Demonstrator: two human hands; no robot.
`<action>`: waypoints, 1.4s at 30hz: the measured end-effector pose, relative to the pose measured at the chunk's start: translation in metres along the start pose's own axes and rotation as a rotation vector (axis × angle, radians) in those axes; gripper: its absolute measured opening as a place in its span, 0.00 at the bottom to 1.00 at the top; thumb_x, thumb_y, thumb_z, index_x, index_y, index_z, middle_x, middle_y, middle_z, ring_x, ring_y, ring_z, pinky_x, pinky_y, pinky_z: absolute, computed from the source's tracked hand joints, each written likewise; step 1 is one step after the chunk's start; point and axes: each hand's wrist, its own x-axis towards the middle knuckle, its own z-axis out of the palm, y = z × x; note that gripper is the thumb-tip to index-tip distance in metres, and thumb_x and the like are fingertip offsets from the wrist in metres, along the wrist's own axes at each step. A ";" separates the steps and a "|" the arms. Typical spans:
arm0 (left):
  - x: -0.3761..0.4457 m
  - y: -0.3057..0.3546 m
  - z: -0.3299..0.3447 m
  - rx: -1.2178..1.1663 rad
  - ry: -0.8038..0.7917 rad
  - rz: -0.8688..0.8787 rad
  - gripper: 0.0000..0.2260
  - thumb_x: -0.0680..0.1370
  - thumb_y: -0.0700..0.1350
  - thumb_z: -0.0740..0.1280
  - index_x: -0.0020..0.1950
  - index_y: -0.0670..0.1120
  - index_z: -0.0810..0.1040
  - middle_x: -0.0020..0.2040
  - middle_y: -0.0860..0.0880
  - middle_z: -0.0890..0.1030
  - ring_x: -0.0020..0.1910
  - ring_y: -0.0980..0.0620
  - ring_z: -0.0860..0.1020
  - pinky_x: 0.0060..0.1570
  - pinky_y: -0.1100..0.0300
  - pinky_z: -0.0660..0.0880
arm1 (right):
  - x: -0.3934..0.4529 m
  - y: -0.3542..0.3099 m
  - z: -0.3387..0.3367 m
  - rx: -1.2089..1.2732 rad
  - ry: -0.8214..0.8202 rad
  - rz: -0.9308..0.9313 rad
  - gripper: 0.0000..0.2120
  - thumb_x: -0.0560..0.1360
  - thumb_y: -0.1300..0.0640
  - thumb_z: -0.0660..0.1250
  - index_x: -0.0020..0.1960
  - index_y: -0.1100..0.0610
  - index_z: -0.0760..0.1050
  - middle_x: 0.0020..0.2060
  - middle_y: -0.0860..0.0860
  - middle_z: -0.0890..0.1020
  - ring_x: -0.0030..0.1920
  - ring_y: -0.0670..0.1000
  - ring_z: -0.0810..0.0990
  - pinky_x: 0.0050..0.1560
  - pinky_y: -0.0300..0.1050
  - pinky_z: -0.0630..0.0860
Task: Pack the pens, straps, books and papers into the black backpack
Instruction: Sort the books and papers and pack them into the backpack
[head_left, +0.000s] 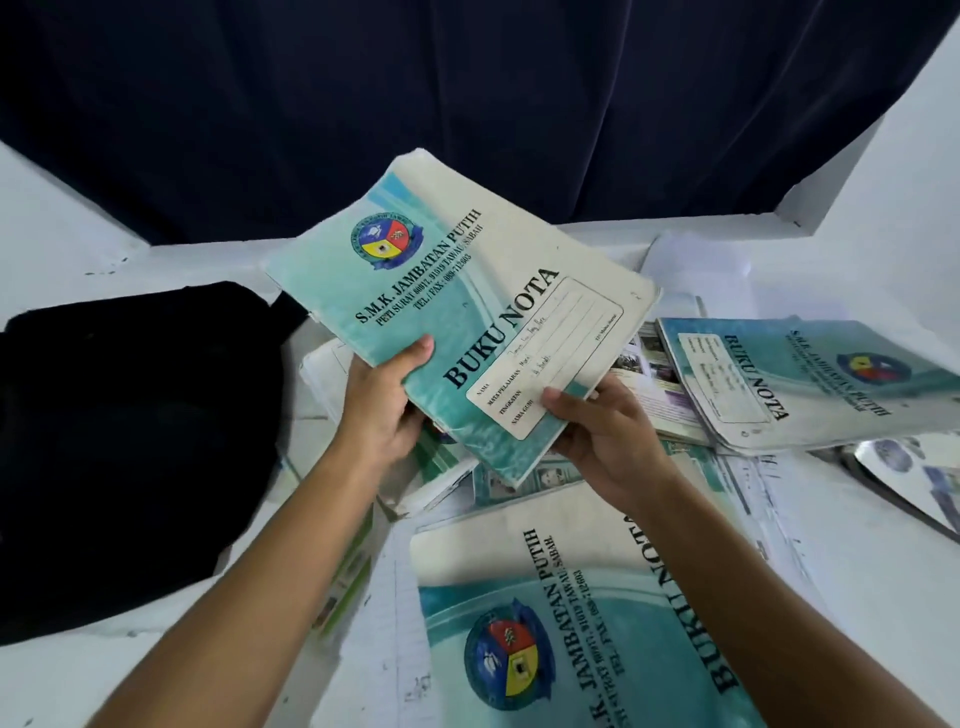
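Note:
A teal and cream notebook (467, 291) marked "BUKU NOTA" is held up above the table, tilted. My left hand (384, 410) grips its lower left edge, thumb on the cover. My right hand (602, 431) grips its lower right corner, thumb on the name label. The black backpack (119, 441) lies flat on the table to the left. A second like notebook (810, 384) lies at the right, and a third (576, 623) lies close in front under my arms. Loose papers (795, 525) and other books (660, 384) are spread beneath.
The white table (62, 223) runs to a dark blue curtain (467, 104) at the back. A green-edged book (348, 577) lies near the backpack's right side. A shiny sheet or folder (904, 478) lies at the far right edge.

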 end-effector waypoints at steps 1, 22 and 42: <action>0.002 0.001 -0.005 0.001 -0.015 -0.013 0.21 0.76 0.29 0.64 0.67 0.41 0.72 0.55 0.44 0.84 0.54 0.44 0.83 0.49 0.47 0.82 | -0.001 0.000 -0.002 -0.042 -0.024 0.009 0.20 0.65 0.64 0.72 0.56 0.62 0.77 0.51 0.60 0.84 0.50 0.60 0.84 0.44 0.53 0.83; -0.100 0.008 -0.101 0.099 -0.035 -0.222 0.17 0.73 0.34 0.65 0.61 0.43 0.74 0.47 0.39 0.85 0.43 0.38 0.84 0.35 0.45 0.81 | 0.022 -0.033 -0.049 -1.962 -0.727 0.370 0.24 0.64 0.47 0.80 0.51 0.49 0.70 0.51 0.50 0.77 0.50 0.51 0.76 0.47 0.45 0.75; -0.132 0.009 -0.105 0.357 0.001 -0.254 0.50 0.36 0.46 0.86 0.57 0.44 0.75 0.45 0.40 0.85 0.40 0.39 0.85 0.32 0.49 0.81 | 0.025 -0.056 -0.053 -1.770 -0.800 0.430 0.18 0.65 0.47 0.78 0.34 0.55 0.71 0.33 0.49 0.72 0.36 0.52 0.70 0.38 0.46 0.62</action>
